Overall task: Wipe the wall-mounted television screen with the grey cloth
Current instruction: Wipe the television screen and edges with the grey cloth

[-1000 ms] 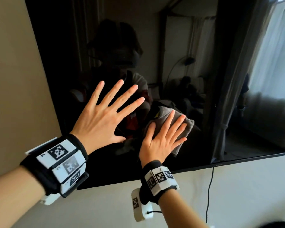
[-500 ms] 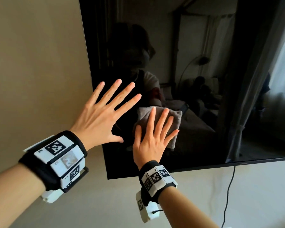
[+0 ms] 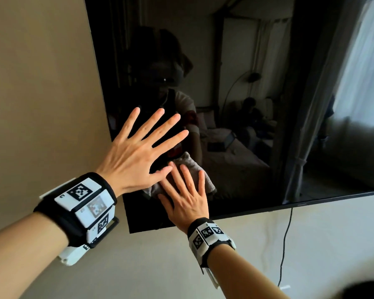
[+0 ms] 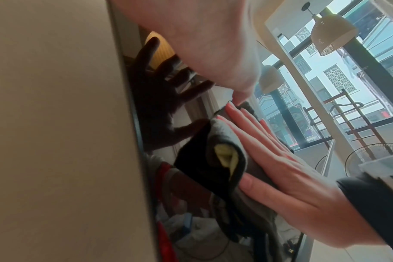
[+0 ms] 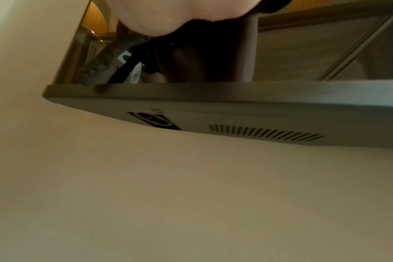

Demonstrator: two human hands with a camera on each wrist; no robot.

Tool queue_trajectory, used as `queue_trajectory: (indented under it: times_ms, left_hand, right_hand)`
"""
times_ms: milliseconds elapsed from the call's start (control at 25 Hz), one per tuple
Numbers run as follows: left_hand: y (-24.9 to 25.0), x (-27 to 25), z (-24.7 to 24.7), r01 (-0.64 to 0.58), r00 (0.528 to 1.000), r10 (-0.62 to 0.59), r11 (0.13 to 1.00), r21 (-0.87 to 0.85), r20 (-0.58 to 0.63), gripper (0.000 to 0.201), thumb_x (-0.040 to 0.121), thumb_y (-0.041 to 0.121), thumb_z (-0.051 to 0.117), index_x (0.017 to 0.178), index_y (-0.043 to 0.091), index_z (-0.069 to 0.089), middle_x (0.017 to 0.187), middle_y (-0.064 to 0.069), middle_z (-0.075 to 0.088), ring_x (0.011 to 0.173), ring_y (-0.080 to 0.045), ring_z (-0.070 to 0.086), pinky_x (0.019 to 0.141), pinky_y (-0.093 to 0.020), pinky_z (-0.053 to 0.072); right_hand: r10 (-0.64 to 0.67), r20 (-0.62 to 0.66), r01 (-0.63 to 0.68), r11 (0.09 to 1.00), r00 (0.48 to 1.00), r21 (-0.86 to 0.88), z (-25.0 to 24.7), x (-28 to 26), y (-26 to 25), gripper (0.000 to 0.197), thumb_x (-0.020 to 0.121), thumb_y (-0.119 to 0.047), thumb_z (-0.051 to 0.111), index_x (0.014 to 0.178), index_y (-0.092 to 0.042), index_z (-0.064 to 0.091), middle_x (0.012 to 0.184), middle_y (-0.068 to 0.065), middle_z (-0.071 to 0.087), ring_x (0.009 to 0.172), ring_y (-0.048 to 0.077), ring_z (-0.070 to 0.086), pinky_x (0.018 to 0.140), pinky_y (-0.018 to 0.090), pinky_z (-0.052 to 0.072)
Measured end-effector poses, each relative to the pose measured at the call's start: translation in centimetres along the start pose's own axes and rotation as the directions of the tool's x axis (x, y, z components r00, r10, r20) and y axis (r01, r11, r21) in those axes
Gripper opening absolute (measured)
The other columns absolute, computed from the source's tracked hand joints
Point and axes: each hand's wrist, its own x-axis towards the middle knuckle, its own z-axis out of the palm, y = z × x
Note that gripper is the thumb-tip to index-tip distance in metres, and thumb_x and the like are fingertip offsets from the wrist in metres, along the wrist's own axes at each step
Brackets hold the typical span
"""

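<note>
Two hands: both flat, fingers straight, at the lower left corner of the screen.
Left hand (image 3: 134, 156): fingers spread wide, holding nothing; whether the palm touches the glass cannot be told.
Right hand (image 3: 185, 200): fingers straight and close together, pressing the cloth against the glass; fingertips point up.
Cloth (image 3: 206, 180): grey, bunched, with a yellow fold showing in the left wrist view (image 4: 227, 157); trapped between right palm and screen, just right of the left thumb.
Screen (image 3: 246, 104): dark, glossy, wall-mounted; long axis runs left to right; left edge near the left hand, bottom edge just below the right wrist.
Writing: none readable; a small mark on the bottom bezel is too small to read.
Wristbands (image 3: 84, 203): black with white square-code tags.
Cable (image 3: 286, 240): hangs down the wall below the screen.
Wall (image 3: 41, 83): beige.
</note>
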Motion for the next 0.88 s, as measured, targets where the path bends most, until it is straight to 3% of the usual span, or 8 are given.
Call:
queue_trajectory:
  times_ms: [120,200,320,480,600,720,880]
  left_hand:
    - [2.1,0.9,0.6,-0.018,1.0,0.018,1.0,-0.003,0.018,0.11,0.073,0.081,0.049,0.159,0.025,0.013,0.168,-0.004,0.011,0.154,-0.03,0.01,0.123,-0.058,0.011]
    - [3.8,1.3,1.1,-0.042,0.997,0.041,0.999,0.021,0.067,0.128,0.061,0.087,0.055,0.16,0.019,0.01,0.168,-0.006,0.009,0.154,-0.03,0.008,0.123,-0.057,0.013]
    - [6.7,2.2,2.1,-0.019,0.991,0.015,0.999,0.035,0.134,0.145,0.049,0.084,0.069,0.159,0.014,0.009,0.168,-0.01,0.006,0.154,-0.034,0.007,0.123,-0.057,0.016]
    - [9.0,2.8,2.9,0.057,0.982,-0.067,0.997,0.06,0.176,0.154,0.039,0.077,0.08,0.159,0.01,0.009,0.167,-0.018,0.002,0.153,-0.042,0.003,0.12,-0.064,0.012]
    - [9.2,2.8,3.0,0.074,0.977,-0.087,0.994,0.077,0.193,0.154,0.038,0.073,0.084,0.159,0.01,0.011,0.167,-0.018,0.004,0.152,-0.043,0.004,0.12,-0.066,0.011]
    - [9.4,2.9,3.0,0.089,0.975,-0.102,0.993,0.072,0.199,0.155,0.037,0.072,0.085,0.158,0.01,0.012,0.167,-0.019,0.004,0.152,-0.043,0.004,0.12,-0.066,0.008]
    - [9.8,3.2,3.2,0.098,0.974,-0.098,0.995,0.011,0.203,0.157,0.034,0.079,0.079,0.159,0.011,0.012,0.168,-0.014,0.004,0.154,-0.036,0.0,0.122,-0.059,-0.006]
  right_hand:
    - [0.07,-0.058,-0.071,0.997,0.996,-0.01,-0.6,-0.1,3.6,0.058,0.096,-0.048,0.045,0.149,-0.039,0.021,0.157,-0.005,0.02,0.145,0.017,0.017,0.118,0.052,0.006]
    - [0.095,-0.072,-0.098,0.994,0.993,-0.042,-1.1,-0.6,6.5,0.061,0.095,-0.049,0.044,0.149,-0.038,0.019,0.157,-0.003,0.02,0.145,0.018,0.014,0.118,0.053,0.005]
    - [0.148,-0.087,-0.153,0.987,0.985,-0.047,-1.7,-1.1,10.4,0.065,0.093,-0.049,0.044,0.151,-0.037,0.015,0.157,-0.002,0.018,0.146,0.02,0.012,0.118,0.053,0.003]
    - [0.217,-0.116,-0.223,0.974,0.969,-0.047,-2.6,-2.8,16.4,0.066,0.09,-0.047,0.046,0.149,-0.037,0.019,0.155,0.005,0.023,0.143,0.027,0.016,0.118,0.054,0.002]
    - [0.377,-0.115,-0.381,0.925,0.919,-0.01,-3.3,-4.7,20.8,0.074,0.088,-0.042,0.044,0.151,-0.038,0.007,0.158,0.007,0.013,0.146,0.028,0.007,0.116,0.058,0.001]
    - [0.483,-0.144,-0.479,0.876,0.864,0.063,-2.9,-4.4,18.8,0.079,0.087,-0.041,0.043,0.152,-0.035,-0.001,0.161,0.007,0.002,0.148,0.025,-0.004,0.114,0.062,0.001]
    - [0.263,-0.098,-0.256,0.963,0.96,0.085,-2.1,-2.8,12.5,0.074,0.089,-0.045,0.048,0.152,-0.037,0.01,0.159,0.004,0.011,0.148,0.024,0.001,0.116,0.057,-0.005]
